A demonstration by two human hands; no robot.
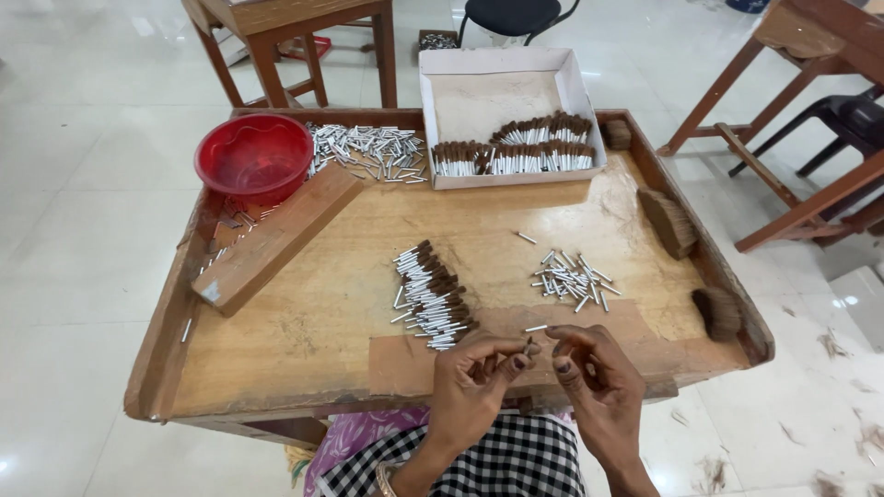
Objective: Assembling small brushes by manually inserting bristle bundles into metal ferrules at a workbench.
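Two hands pinch a small brown tuft over the near edge of a wooden work table.

The left hand [474,373] and right hand [589,368] meet fingertip to fingertip, palms turned inward, wrists rising from a checked lap; the fingers of both are closed together on the brown tuft [531,347], held just above the table's front edge. Just beyond lies a pile of finished brown-tipped tubes [431,294], and to its right a scatter of bare metal tubes [573,279]. The wooden table [322,313] has raised rims and carries a red bowl [255,156], a wooden block [276,237], and a white box [511,83] of more tipped tubes at the far side. Around it, glossy pale floor tiles [74,184] and wooden furniture legs.
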